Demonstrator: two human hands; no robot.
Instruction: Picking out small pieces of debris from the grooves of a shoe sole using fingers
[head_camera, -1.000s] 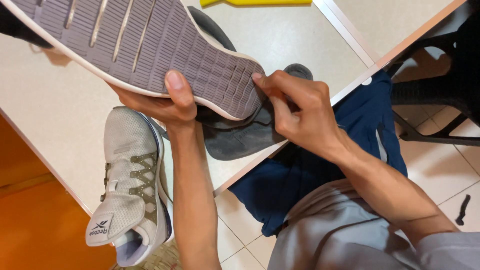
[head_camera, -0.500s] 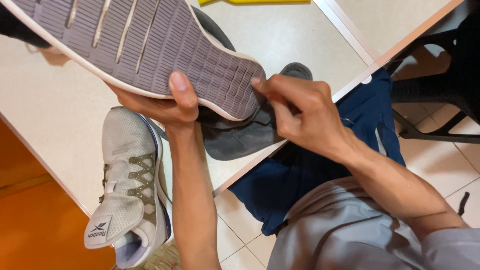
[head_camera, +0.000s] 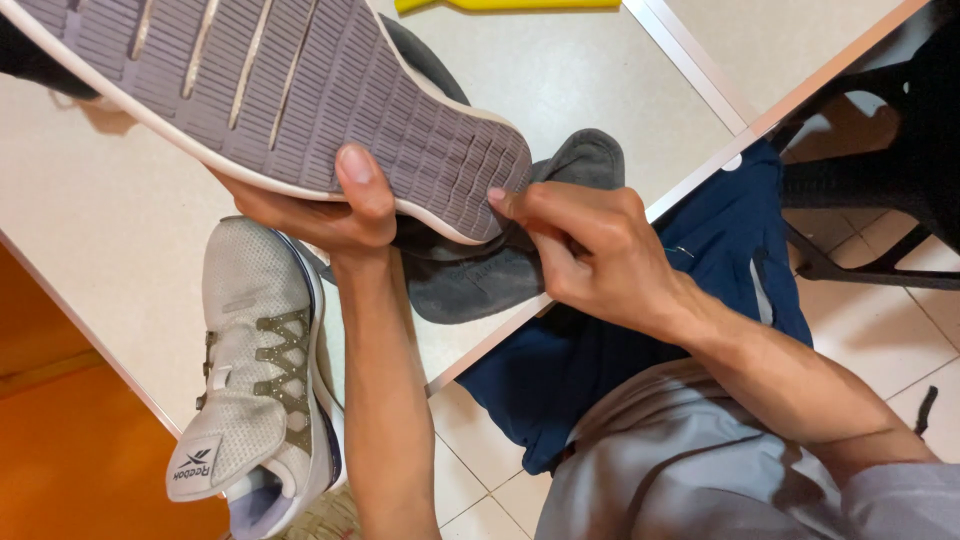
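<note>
So the left hand is gripping the upturned shoe sole-up over the worktop, thumb clamped on the edge, while the right hand is pinching a grey cloth against the heel end. Looks like it's mid-wipe; the sole's looking fairly clean, the second shoe is waiting. The toe's cut off up top, and the cloth's mostly hiding underneath.

Bright, even indoor light, apparently from overhead. Soft shadow under the raised shoe sole falls on the pale table. No strong glare. Focus sharp centrally; corners slightly stretched, possibly wide-angle distortion.
</note>
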